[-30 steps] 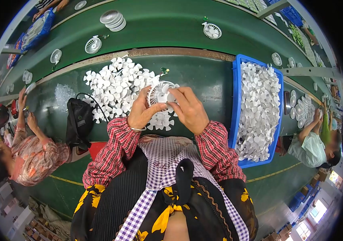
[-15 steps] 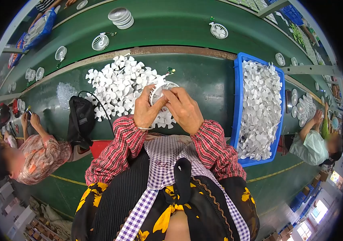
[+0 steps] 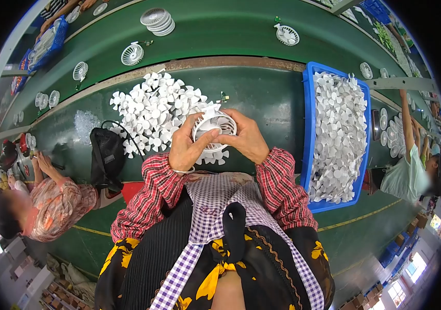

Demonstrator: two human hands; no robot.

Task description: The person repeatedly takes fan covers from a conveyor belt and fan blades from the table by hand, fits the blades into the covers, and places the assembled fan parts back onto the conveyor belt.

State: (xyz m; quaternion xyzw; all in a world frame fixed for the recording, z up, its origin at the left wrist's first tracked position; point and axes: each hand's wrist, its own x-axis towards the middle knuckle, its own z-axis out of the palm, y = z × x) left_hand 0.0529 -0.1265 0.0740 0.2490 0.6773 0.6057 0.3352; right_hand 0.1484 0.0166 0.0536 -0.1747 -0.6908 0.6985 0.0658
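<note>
while left hand [image 3: 185,149] and right hand [image 3: 252,141], half-curled, grip the fan housing [image 3: 212,113], it seems light, stiff; hold rim [image 3: 215,150], thin ribs [image 3: 226,125] may snap.

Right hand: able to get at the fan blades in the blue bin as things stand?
Probably yes: the blue bin is open-topped on that side, nothing visible covering its fan blades. But the right hand is occupied holding the fan housing.

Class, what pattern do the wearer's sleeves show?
The sleeves are red, black and white checked or plaid, clearest in the head view.
</note>
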